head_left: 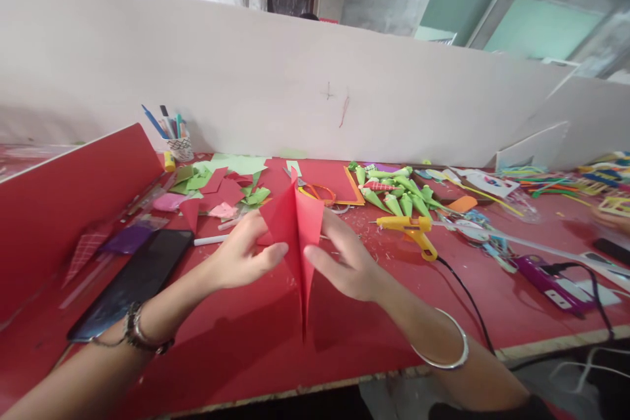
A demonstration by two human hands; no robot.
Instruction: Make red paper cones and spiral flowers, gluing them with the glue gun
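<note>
A folded sheet of red paper (309, 230) stands upright between my hands, its two halves spread like a V and its lower end near the red tabletop. My left hand (249, 252) pinches the left half, thumb in front and fingers behind. On the other half, my right hand (347, 259) grips the edge the same way. Behind the paper lie orange-handled scissors (319, 193), partly hidden. A yellow glue gun (408, 228) rests to the right of my right hand. Left of my left hand are a white stick (210, 240) and a black phone (135, 282).
Green and red paper scraps (221, 190) spread at the back left, near a pen cup (180, 147). Several green paper cones (398, 190) are piled at the back right. A purple power strip (554, 283) with cables sits at right. A white partition (256, 85) stands behind.
</note>
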